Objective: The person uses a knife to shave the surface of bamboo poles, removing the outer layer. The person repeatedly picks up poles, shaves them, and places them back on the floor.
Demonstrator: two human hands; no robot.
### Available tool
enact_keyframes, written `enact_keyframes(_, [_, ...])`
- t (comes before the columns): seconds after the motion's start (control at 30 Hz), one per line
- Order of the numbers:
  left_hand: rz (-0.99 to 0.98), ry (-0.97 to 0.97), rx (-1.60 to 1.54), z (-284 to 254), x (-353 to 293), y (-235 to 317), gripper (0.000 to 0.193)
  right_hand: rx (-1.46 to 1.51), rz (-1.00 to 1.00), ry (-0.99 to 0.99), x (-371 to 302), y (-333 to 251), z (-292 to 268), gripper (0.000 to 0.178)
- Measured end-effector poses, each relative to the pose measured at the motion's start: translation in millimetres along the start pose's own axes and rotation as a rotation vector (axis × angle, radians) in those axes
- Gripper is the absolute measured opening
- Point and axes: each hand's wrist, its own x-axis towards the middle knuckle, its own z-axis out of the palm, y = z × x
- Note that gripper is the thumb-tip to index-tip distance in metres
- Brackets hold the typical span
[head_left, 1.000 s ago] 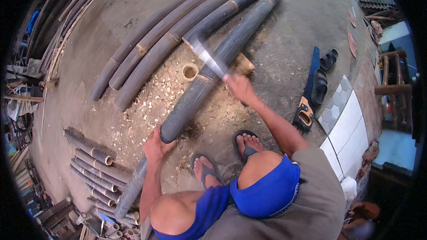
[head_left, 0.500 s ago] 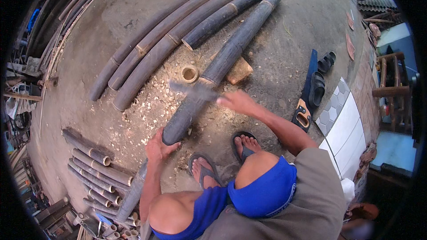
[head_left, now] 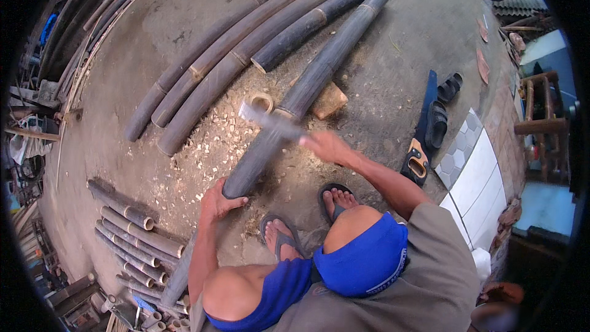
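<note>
A thick dark bamboo pole [head_left: 326,64] lies slantwise before me, propped on a wooden block [head_left: 332,99]. My left hand [head_left: 219,200] grips its near end, thumb stretched along the cut rim. In my right hand [head_left: 326,146] is the handle of a machete [head_left: 270,123], its blade smeared by motion. The blade crosses the pole just on my side of a pale node ring; whether it touches the bamboo I cannot tell. Behind the blade a short bamboo ring [head_left: 260,102] rests on the ground, partly covered by it. Pale wood chips lie scattered around.
Several long bamboo poles [head_left: 215,77] lie side by side beyond the work. Shorter cut bamboo pieces [head_left: 138,237] are grouped at the lower left. A handsaw [head_left: 420,141] and a pair of sandals [head_left: 437,123] lie at the right, near white tiles [head_left: 476,184]. My feet stand close to the pole.
The machete blade has shifted slightly and now overlaps the bamboo ring. My left hand keeps its hold on the pole's end, and the pole has hardly moved.
</note>
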Motion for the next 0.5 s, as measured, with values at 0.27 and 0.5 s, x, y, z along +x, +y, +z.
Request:
enact_keyframes(0.27, [0.032, -0.029, -0.126, -7, 9, -7, 0.097, 0.197, 0.117, 0.222, 15, -4, -6, 0.060])
enact_keyframes(0.5, [0.016, 0.465, 0.219, 34, -29, 8, 0.100, 0.421, 0.337, 0.430, 21, 22, -27, 0.066])
